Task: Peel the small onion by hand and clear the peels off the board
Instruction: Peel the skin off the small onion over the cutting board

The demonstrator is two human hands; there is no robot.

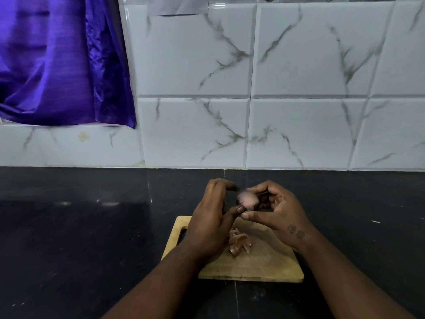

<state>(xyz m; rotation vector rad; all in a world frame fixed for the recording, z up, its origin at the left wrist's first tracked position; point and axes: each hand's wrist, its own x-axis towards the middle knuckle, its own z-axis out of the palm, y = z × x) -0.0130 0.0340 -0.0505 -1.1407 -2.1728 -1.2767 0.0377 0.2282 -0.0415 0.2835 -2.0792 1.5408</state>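
The onion point(248, 200) is small, pale pink and glossy, its upper part blurred. It is held in the air above the far edge of the board point(253, 263), between the two hands. The right hand point(278, 215) curls around it, grip closed on the onion with thumb below and fingers over the top and back. The left hand point(210, 224) sits just beside it, fingers bent, its fingertips touching the onion's lower left side; whether it pinches a strip of skin I cannot tell. A heap of brownish-pink peels point(239, 242) lies on the board, below the hands. The wooden board rests on a dark tabletop point(80, 238), its left part hidden by the left wrist. Behind stands a marbled tile wall point(253, 88), with a purple curtain point(57, 61) hanging at the upper left.
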